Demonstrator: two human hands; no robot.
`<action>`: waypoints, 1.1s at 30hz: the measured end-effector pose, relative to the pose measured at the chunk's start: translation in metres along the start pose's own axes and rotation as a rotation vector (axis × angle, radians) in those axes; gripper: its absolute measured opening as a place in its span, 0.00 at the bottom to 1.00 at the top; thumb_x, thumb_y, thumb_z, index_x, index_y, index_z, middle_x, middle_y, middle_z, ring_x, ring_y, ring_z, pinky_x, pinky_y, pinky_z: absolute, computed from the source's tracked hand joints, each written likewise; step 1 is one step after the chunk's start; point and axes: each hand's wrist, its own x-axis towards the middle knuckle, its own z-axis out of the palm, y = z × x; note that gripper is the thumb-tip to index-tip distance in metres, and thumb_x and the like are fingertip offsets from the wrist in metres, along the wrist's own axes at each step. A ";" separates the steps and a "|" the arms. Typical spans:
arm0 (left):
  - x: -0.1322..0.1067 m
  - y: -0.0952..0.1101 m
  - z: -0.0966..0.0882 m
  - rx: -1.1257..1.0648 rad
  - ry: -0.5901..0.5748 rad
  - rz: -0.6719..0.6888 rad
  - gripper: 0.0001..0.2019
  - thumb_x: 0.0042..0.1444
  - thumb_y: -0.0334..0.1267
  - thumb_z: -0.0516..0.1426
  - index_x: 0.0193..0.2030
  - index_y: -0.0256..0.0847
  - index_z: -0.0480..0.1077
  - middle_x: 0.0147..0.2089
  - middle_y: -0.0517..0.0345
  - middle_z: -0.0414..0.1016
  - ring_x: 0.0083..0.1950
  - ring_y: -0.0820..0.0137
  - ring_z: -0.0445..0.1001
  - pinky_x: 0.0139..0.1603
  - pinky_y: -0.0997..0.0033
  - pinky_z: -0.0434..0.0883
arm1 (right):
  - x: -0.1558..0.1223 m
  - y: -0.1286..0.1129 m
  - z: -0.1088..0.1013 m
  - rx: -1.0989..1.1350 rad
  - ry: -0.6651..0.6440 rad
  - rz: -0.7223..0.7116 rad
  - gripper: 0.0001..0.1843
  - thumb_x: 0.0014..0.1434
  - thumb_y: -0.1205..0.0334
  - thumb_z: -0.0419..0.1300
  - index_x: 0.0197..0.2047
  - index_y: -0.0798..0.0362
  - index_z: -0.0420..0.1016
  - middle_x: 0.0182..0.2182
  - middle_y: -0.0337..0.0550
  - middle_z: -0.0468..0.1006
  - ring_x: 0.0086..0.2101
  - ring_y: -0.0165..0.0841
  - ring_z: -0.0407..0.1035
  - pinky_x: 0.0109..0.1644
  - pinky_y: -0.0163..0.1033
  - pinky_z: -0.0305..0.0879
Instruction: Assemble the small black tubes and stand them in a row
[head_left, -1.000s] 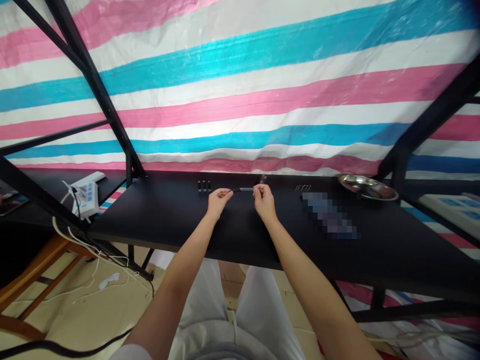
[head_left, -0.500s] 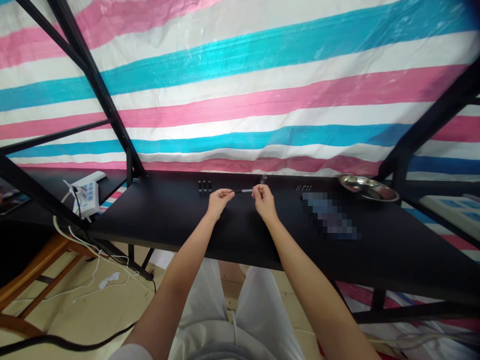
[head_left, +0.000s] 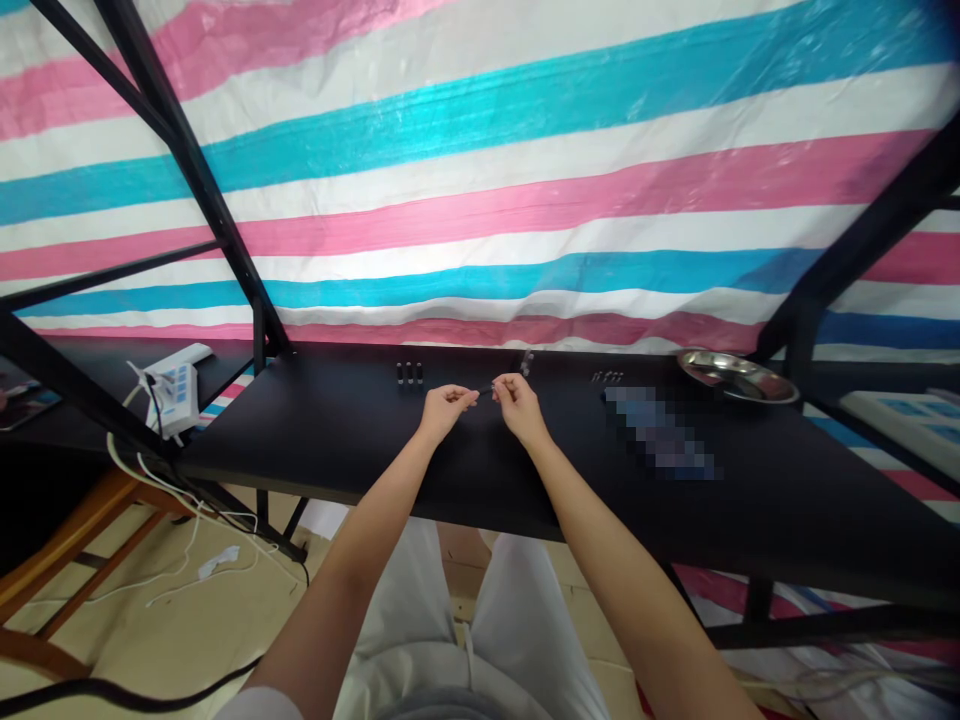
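Note:
Above the black table (head_left: 337,430) my two hands hold a thin, dark pen (head_left: 485,391) level between them. Its left end is pinched in the fingertips of my left hand (head_left: 445,410). The fingers of my right hand (head_left: 517,405) are closed on the other end and hide much of it. Just beyond my right hand lie some clear tube-like pieces (head_left: 527,362). Three short dark cylinders (head_left: 409,373), with pale ends, are lined up to the left of my hands.
Several tiny pieces (head_left: 607,377) lie in a row to the right, behind a blurred-out dark object (head_left: 660,435). A shiny metal dish (head_left: 739,378) stands at the back right. On the left, a white power strip (head_left: 177,395) trails cables past the black frame (head_left: 202,190).
My hands have come closer together and slightly toward me. Less of the pen shows between them, and its clear section is now covered by my right fingers.

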 end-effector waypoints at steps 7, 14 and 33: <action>0.001 -0.007 0.001 0.039 -0.006 0.041 0.13 0.41 0.44 0.62 0.28 0.35 0.73 0.24 0.54 0.75 0.27 0.72 0.72 0.31 0.72 0.68 | -0.002 0.001 0.001 -0.018 -0.048 0.008 0.13 0.57 0.50 0.51 0.34 0.51 0.63 0.23 0.36 0.67 0.26 0.29 0.63 0.33 0.36 0.60; -0.004 0.000 0.002 0.176 0.044 0.171 0.12 0.47 0.45 0.59 0.31 0.36 0.74 0.26 0.54 0.74 0.28 0.73 0.70 0.33 0.72 0.66 | 0.000 0.002 0.003 0.023 -0.050 0.054 0.16 0.55 0.46 0.51 0.34 0.51 0.64 0.22 0.36 0.67 0.24 0.29 0.63 0.32 0.37 0.61; 0.040 0.064 -0.019 0.868 -0.347 0.513 0.03 0.47 0.35 0.60 0.30 0.42 0.75 0.38 0.52 0.72 0.45 0.61 0.66 0.52 0.60 0.55 | -0.003 0.010 0.004 -0.091 -0.115 0.059 0.15 0.57 0.52 0.46 0.43 0.51 0.63 0.26 0.39 0.72 0.26 0.30 0.65 0.36 0.40 0.63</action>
